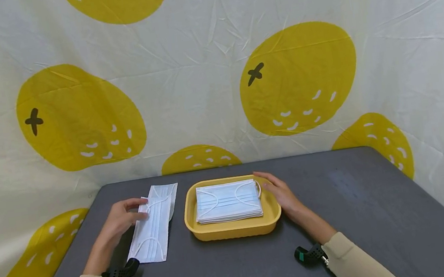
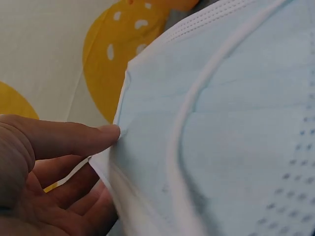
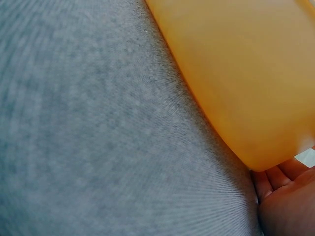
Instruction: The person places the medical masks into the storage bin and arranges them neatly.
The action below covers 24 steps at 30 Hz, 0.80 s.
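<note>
My left hand [image 1: 124, 216] pinches the left edge of a pale blue pleated face mask [image 1: 150, 233] between thumb and fingers. In the left wrist view the thumb lies on the blue front of the mask [image 2: 147, 108], the other fingers behind it. A pale layer shows behind its upper right edge. Right of it stands a yellow tray [image 1: 231, 233] with a neat stack of face masks [image 1: 228, 201], white ear loops on top. My right hand [image 1: 283, 196] holds the tray's right end, thumb at the rim, fingers along the outer wall [image 3: 246, 98].
The dark grey table [image 1: 366, 222] extends to both sides and in front of the tray. Behind its far edge hangs a white curtain [image 1: 195, 99] printed with yellow fruit. Black wrist bands [image 1: 121, 271] sit at both beige sleeves.
</note>
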Each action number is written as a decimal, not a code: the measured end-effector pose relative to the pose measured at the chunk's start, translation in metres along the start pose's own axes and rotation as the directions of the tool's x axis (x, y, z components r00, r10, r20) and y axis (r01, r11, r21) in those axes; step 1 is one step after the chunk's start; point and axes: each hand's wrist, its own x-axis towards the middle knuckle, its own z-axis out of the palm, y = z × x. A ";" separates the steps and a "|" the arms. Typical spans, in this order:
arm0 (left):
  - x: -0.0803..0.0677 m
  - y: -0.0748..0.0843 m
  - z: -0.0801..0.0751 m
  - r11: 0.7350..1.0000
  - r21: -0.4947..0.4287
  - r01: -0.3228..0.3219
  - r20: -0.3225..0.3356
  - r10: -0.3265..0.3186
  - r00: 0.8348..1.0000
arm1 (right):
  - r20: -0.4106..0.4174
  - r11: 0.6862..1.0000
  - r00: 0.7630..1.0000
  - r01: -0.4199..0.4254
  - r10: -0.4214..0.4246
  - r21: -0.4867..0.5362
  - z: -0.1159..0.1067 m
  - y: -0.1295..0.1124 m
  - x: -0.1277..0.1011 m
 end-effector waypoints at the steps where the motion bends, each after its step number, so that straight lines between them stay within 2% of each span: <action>1: 0.000 0.000 0.001 1.000 -0.003 -0.007 -0.001 0.007 1.000 | 0.001 1.000 1.000 0.000 0.000 -0.001 0.000 0.000 0.000; 6: 0.002 -0.002 0.002 1.000 -0.008 -0.018 0.001 0.018 1.000 | 0.003 1.000 1.000 -0.004 0.004 0.003 0.001 -0.001 0.000; 20: 0.002 0.001 -0.001 0.996 -0.071 0.045 0.048 -0.042 0.998 | -0.009 1.000 1.000 -0.015 0.015 -0.010 0.001 -0.004 -0.001; 24: 0.002 0.001 -0.001 0.998 -0.050 0.040 0.048 -0.037 0.998 | -0.008 1.000 1.000 -0.013 0.013 -0.001 0.001 -0.004 -0.001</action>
